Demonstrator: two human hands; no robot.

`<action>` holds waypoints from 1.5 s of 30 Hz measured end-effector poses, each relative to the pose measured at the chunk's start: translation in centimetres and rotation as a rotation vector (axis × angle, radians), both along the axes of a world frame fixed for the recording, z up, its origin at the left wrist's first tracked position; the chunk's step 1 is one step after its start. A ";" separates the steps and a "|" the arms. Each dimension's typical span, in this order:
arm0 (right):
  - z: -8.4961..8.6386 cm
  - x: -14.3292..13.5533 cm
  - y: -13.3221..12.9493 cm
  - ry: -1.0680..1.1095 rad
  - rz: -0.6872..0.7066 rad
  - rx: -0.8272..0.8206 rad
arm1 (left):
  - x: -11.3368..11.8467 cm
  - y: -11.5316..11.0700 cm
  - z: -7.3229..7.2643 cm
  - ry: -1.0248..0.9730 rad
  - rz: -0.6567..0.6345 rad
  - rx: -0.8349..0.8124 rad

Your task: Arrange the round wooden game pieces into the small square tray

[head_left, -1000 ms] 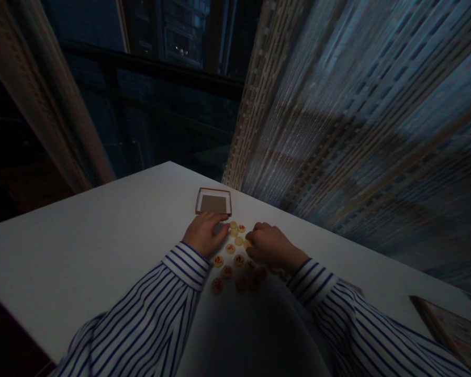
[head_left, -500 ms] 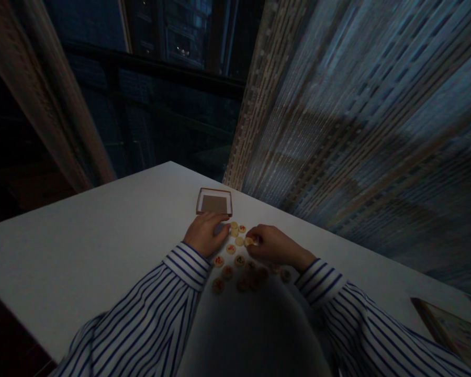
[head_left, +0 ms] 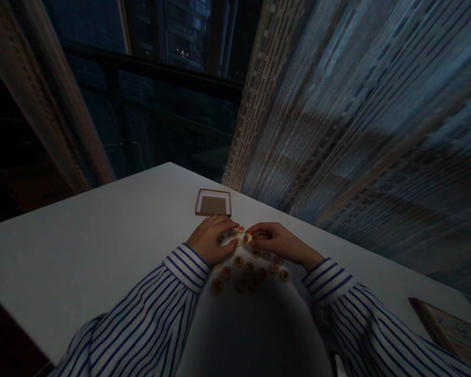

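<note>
Presently, the right hand (head_left: 279, 243) is apparently pinching one round piece (head_left: 247, 239), near-right of the shallow tray (head_left: 213, 204); the left hand (head_left: 211, 239) is resting alongside, fingers apart; repositioning is likely requiring fingertip precision.

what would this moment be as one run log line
left hand: spread beside round pieces | right hand: at one piece | shallow tray: on white table

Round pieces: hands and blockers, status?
Left hand open, thumb and fingers apart. Right hand fingertips at one round piece, grip unclear. More round pieces scattered nearer the wearer. Left hand blocks part of the view; light dim.
</note>
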State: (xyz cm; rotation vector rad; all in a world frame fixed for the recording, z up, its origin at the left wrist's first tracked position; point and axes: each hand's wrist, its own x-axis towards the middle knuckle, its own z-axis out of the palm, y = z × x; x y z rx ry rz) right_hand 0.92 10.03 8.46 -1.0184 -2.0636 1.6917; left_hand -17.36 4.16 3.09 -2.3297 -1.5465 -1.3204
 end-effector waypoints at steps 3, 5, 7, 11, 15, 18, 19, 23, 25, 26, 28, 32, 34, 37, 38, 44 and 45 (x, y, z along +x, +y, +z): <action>0.0 0.1 0.2 0.037 0.006 -0.021 | 0.1 -0.2 0.2 -0.006 -0.042 -0.026; -0.2 0.1 0.3 0.057 0.008 -0.026 | 0.2 -0.2 0.3 -0.012 -0.058 -0.037; -0.5 0.1 0.5 0.066 0.021 -0.024 | 0.1 -0.2 0.2 -0.004 -0.078 -0.044; -1.0 0.2 0.6 0.067 0.065 0.012 | 0.1 0.0 0.0 0.005 -0.103 -0.028; -1.0 0.2 0.5 0.024 0.105 0.054 | 0.2 0.0 0.0 -0.017 -0.112 -0.002; -0.7 0.1 0.3 -0.012 0.106 0.061 | 0.3 -0.1 0.3 -0.028 -0.117 -0.009; -0.6 0.0 0.3 -0.015 0.096 0.066 | 0.4 -0.2 0.4 -0.028 -0.117 -0.011; -0.6 -0.3 0.2 -0.001 0.037 0.073 | 0.4 -0.2 0.5 -0.005 -0.116 -0.014; -0.8 -0.4 0.2 0.000 0.002 0.050 | 0.3 -0.2 0.4 0.009 -0.120 -0.022; -0.8 -0.4 0.1 0.005 -0.015 0.037 | 0.3 -0.2 0.4 0.013 -0.120 -0.029; -1.0 -0.6 0.1 0.024 -0.045 0.026 | 0.3 -0.3 0.4 0.014 -0.113 -0.050; -1.3 -0.8 0.4 -0.011 -0.136 0.055 | 0.2 -0.2 0.4 0.046 -0.045 -0.103; -1.5 -0.8 0.9 -0.084 -0.189 0.109 | 0.0 -0.1 0.3 0.077 0.002 -0.118; -2.0 -0.6 1.9 -0.193 -0.224 0.292 | -0.4 0.1 -0.1 0.091 0.080 -0.114; -2.1 -0.5 2.3 -0.225 -0.226 0.364 | -0.5 0.2 -0.2 0.087 0.109 -0.112; -2.8 -0.5 4.9 -0.413 -0.230 0.568 | -0.9 0.4 -0.4 0.084 0.201 -0.126; -2.9 -0.6 5.3 -0.428 -0.227 0.573 | -1.0 0.4 -0.3 0.084 0.204 -0.132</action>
